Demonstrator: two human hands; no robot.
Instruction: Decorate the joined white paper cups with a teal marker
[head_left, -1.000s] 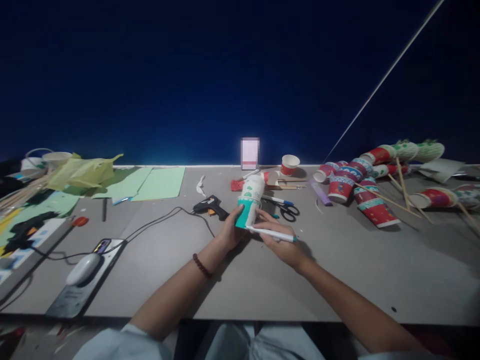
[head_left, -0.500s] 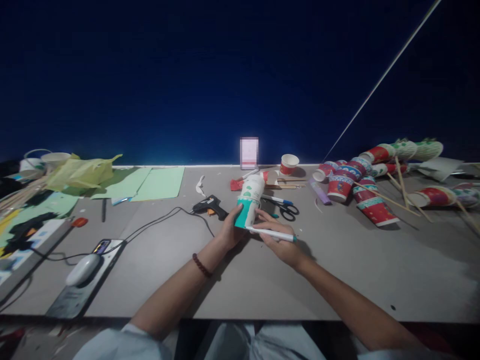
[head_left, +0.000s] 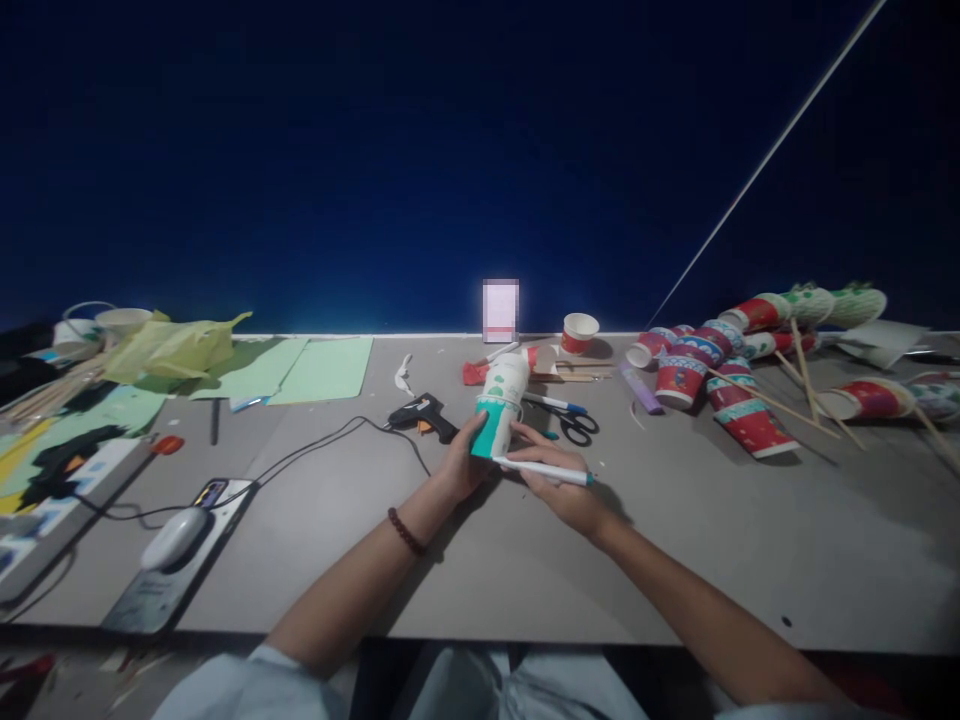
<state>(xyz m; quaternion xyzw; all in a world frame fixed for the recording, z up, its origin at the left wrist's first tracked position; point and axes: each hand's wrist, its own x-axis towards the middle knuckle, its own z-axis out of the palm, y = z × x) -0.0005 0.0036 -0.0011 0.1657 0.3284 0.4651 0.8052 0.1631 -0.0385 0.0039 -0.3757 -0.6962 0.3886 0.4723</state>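
Only the view shifts slightly since earlier: left hand stays clamped on the cup stack at the desk's middle, right hand on the white marker, tip at the stack's near end.

The head view shifts slightly: on the desk's left, the phone, white case and yellow bag now appear a little further right.

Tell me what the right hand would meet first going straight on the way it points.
Likely the green and white cup piece held in the left hand: the right hand points forward and left at it, white marker tip near its closer end. Depth is unclear, so contact is uncertain.
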